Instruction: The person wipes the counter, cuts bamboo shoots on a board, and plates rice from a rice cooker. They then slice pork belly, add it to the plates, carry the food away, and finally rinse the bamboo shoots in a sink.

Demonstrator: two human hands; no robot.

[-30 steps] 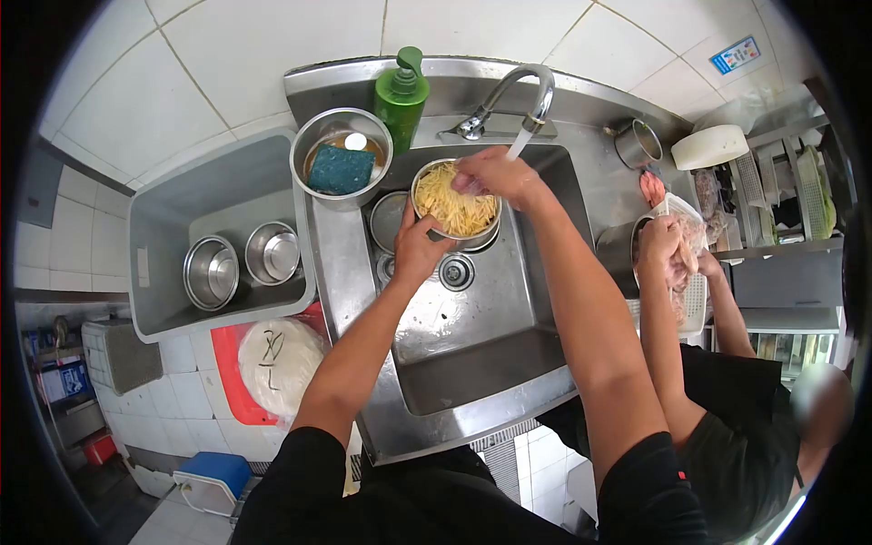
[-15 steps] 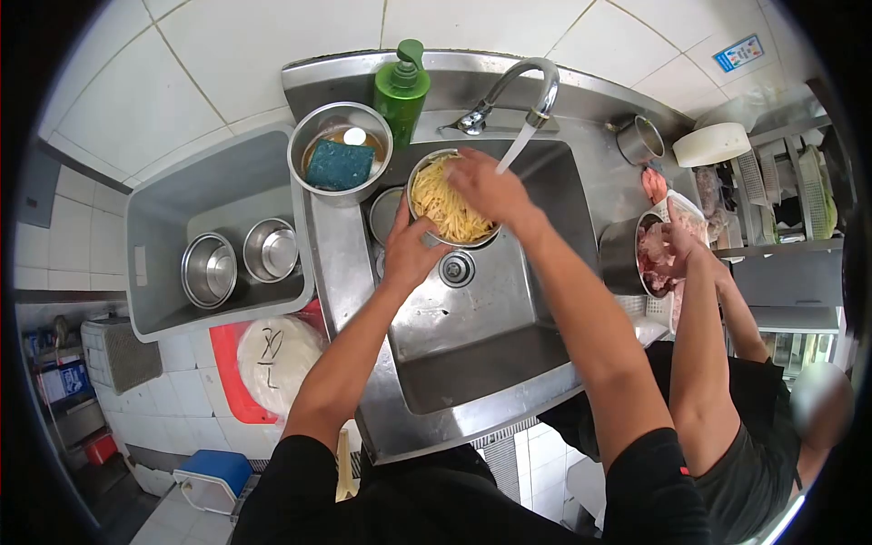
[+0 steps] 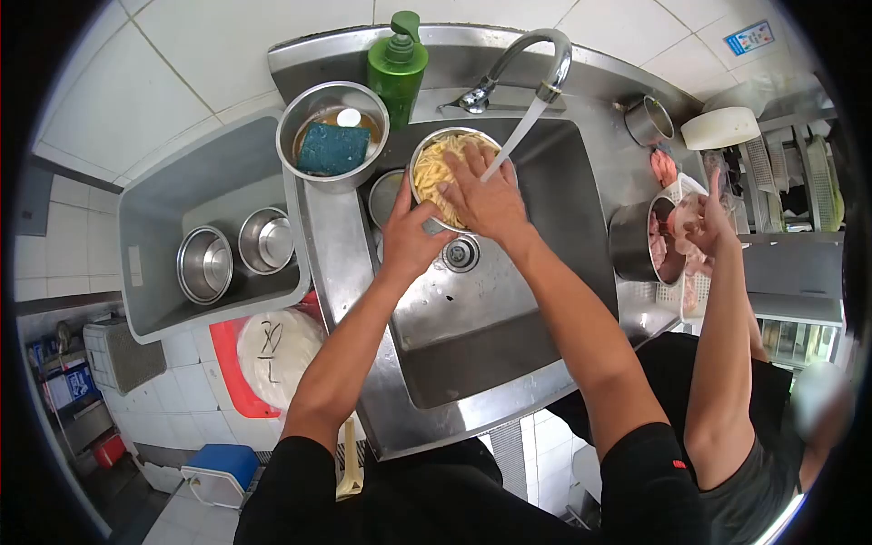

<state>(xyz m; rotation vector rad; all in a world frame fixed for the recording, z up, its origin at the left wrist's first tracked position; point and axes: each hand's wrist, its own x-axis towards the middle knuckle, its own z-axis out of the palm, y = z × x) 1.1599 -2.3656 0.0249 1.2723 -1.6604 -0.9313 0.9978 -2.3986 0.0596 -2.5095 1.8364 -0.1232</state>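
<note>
A round metal bowl (image 3: 459, 129) filled with pale yellow strips (image 3: 432, 174) is over the back part of the sink (image 3: 490, 363). My left hand (image 3: 409, 238) grips the bowl's near left side, thumb along the rim. My right hand (image 3: 489, 200) lies on the strips, palm down and fingers spread. Water runs from the curved tap (image 3: 563, 64) down past the bowl's right side, overlapping my right fingers in this view. Another metal bowl (image 3: 386, 195) sits in the sink, partly hidden behind my left hand. The drain (image 3: 461, 253) shows just below the filled bowl.
A green pump bottle (image 3: 397, 77) and a metal pot (image 3: 289, 136) with a dark green scouring pad stand at the back left. Two metal bowls sit in a grey tub (image 3: 168, 204). At right, another person's hand (image 3: 713, 222) is at a pot (image 3: 631, 241) of raw meat.
My right hand has come down with its fingers spread over the strips. My left hand keeps its hold on the bowl. The other person's hand has shifted at the meat pot.
</note>
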